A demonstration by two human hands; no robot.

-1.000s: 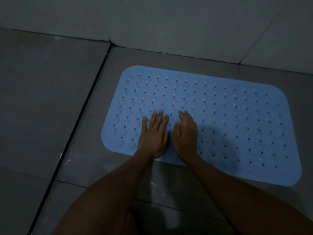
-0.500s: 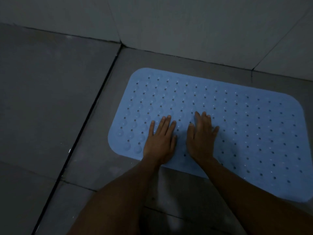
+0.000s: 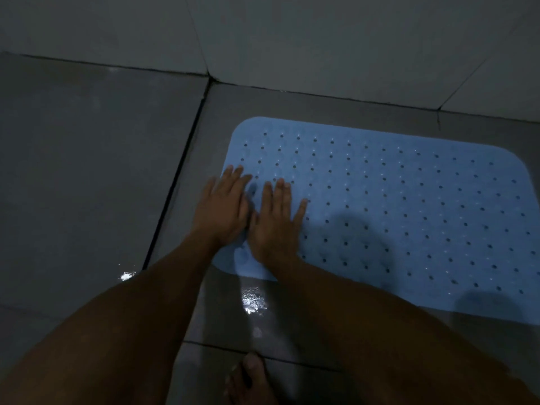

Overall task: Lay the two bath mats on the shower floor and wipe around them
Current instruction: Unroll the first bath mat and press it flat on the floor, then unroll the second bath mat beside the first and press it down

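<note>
A light blue bath mat, dotted with holes, lies flat on the grey tiled shower floor close to the wall, its long axis running left to right along that wall. The left hand and right hand rest side by side on its near left corner, fingers straight and spread, gripping nothing. A bare foot stands on the floor below.

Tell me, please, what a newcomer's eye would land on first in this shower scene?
The light blue bath mat, dotted with holes, stands out against the dark grey floor tiles near the wall. At its left end the left hand and right hand press flat, side by side. Nearer the camera, wet glare shines on the tile, above a bare foot.
</note>
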